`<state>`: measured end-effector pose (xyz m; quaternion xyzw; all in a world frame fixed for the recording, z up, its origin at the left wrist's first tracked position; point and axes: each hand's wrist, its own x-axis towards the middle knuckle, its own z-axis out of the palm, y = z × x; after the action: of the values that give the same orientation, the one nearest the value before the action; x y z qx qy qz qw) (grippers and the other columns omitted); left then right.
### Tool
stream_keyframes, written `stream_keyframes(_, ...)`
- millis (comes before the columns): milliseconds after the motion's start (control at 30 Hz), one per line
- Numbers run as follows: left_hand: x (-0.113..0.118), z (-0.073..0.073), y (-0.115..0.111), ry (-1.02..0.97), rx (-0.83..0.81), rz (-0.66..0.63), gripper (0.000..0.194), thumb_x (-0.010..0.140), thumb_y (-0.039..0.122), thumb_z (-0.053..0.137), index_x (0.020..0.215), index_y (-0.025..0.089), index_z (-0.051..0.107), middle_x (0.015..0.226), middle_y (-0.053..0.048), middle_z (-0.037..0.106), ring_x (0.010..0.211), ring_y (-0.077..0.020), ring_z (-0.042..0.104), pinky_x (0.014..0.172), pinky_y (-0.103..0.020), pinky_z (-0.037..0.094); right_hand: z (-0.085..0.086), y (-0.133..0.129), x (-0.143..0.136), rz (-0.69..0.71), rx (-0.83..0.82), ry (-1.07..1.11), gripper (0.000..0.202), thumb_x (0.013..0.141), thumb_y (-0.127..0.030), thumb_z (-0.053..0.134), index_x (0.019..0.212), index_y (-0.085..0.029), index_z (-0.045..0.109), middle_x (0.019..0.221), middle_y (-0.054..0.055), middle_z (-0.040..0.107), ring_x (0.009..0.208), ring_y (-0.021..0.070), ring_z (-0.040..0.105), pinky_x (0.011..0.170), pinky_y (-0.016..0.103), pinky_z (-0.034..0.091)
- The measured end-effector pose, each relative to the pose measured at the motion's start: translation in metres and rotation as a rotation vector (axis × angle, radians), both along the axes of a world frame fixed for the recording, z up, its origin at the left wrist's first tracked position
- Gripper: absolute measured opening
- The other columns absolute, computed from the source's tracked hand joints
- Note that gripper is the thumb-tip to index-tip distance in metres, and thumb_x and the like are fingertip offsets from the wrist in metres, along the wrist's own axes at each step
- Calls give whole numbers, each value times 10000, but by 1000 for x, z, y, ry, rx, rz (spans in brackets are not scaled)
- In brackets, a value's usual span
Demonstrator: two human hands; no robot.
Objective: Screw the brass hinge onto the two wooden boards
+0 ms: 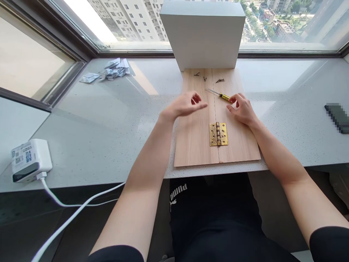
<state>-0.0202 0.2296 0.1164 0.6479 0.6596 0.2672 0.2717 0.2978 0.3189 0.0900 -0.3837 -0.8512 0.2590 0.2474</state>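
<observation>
Two pale wooden boards (196,142) lie side by side, a narrow seam between them. A brass-coloured hinge (218,134) lies flat and spread across the seam near the front. Farther back, a screwdriver (222,95) with a yellow and black handle rests slantwise over the boards. My right hand (242,109) is at the handle's end, index finger by it and thumb apart. Above the left board hovers my left hand (187,104), thumb stretched out, other fingers loosely curled, nothing visible in it. Several small screws (220,80) lie in little groups behind the screwdriver.
A tall white box (204,40) stands at the boards' back edge, before the window. Small packets (116,69) are piled at back left. A white device (31,160) with a cable sits at front left; a dark, pixelated object (338,117) lies far right on the speckled counter (109,123).
</observation>
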Motion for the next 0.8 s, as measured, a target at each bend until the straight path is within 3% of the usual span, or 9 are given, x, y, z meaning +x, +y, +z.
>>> stream_keyframes(67,-19,-8,38,17,105,201,381,1002,533,928,975,280,644,1068,-114,781,1114,-344,721,972,-482,592,-9,10,-2,-52,32,24,337,1037,-328,731,1359,-231,714,1471,179,726,1019,293,705,1089,561,629)
stream_keyframes(133,-28,-15,72,2,165,291,266,1118,427,801,975,282,629,1149,-107,760,1214,-319,657,1108,-509,550,-17,17,-4,-66,49,36,442,1013,-305,769,1445,-233,708,1544,188,702,1077,316,737,1115,591,645)
stream_keyframes(233,-28,-23,108,-11,210,278,205,1257,451,671,1140,287,708,1277,-78,709,1391,-267,538,1248,-471,458,-27,23,-4,-73,73,50,471,1011,-252,767,1480,-241,717,1596,191,683,1234,356,763,1171,621,654)
stream_keyframes(333,-25,-27,130,10,217,190,250,1278,475,654,1355,262,759,1355,-79,678,1401,-243,516,1337,-451,388,-32,27,-4,-81,99,59,389,1052,-233,748,1440,-250,751,1540,176,706,1280,355,773,1169,598,674)
stream_keyframes(433,-28,-29,144,68,203,95,327,1203,535,687,1335,289,857,1298,-135,706,1413,-370,592,1325,-536,439,-36,30,-4,-102,124,64,379,1089,-217,736,1464,-245,776,1460,163,730,1234,331,789,1137,558,689)
stream_keyframes(500,-32,-30,150,113,194,55,316,1154,482,674,1283,306,901,1302,-159,726,1430,-417,622,1340,-578,453,-39,32,-5,-125,136,65,415,1095,-203,740,1506,-231,787,1419,162,737,1191,321,796,1111,547,693)
stream_keyframes(800,-37,-31,139,163,240,148,154,1067,243,721,1058,299,865,1288,-124,722,1343,-351,653,1266,-532,510,-45,39,-4,-201,166,78,342,1054,-180,789,1372,-256,892,1300,127,741,1108,309,782,1138,584,686)
